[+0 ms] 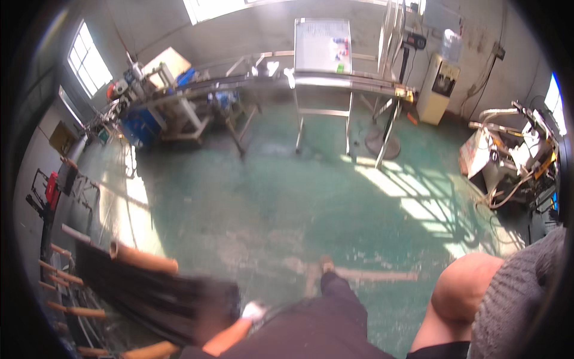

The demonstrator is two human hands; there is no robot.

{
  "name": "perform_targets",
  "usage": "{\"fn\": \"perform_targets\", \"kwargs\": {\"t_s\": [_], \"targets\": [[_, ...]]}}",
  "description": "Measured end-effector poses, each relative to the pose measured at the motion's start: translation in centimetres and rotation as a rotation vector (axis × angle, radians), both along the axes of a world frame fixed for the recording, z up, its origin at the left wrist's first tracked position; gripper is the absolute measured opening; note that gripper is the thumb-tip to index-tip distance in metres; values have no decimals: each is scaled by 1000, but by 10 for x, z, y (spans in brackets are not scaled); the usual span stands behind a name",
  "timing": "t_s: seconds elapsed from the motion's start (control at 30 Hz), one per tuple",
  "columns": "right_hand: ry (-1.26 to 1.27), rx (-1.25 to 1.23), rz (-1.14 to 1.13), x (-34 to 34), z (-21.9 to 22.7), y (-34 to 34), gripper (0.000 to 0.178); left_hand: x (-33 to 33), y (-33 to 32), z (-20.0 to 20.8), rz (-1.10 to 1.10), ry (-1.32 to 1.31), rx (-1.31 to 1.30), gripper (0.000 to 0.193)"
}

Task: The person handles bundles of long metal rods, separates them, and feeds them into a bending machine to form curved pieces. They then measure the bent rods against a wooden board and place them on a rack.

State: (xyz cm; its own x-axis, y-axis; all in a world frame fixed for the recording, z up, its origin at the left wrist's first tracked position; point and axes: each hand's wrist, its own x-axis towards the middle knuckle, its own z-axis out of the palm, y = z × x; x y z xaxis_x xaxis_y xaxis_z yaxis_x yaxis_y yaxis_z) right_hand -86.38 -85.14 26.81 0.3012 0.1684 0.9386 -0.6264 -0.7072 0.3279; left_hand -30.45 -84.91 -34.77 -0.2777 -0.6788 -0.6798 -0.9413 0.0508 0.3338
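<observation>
My left hand, in a pale glove, is low and left of my dark-clothed body, with its bare forearm coming from the lower edge. Motion blur smears its fingers. Right beside it is the end of a long, dark, streaky bundle, whose material I cannot make out; whether the hand touches it is unclear. My right arm is bent and bare at the right. Grey knit fabric, seemingly the glove of my right hand, looms very close at the right edge, its fingers hidden.
Cardboard tubes stick out at the left. A long workbench crosses the far side, with a whiteboard behind it. A water dispenser stands far right, near a heap of frames and scrap. Sunlit patches mark the green floor.
</observation>
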Motion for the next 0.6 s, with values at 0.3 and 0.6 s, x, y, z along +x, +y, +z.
{"fn": "perform_targets", "kwargs": {"t_s": [0.3, 0.6], "targets": [[-35, -6, 290, 4, 64, -266, 29, 8, -171, 78, 447, 119, -105, 38], [265, 72, 641, 177, 31, -546, 27, -35, -281, 72, 929, 411, -356, 22]]}}
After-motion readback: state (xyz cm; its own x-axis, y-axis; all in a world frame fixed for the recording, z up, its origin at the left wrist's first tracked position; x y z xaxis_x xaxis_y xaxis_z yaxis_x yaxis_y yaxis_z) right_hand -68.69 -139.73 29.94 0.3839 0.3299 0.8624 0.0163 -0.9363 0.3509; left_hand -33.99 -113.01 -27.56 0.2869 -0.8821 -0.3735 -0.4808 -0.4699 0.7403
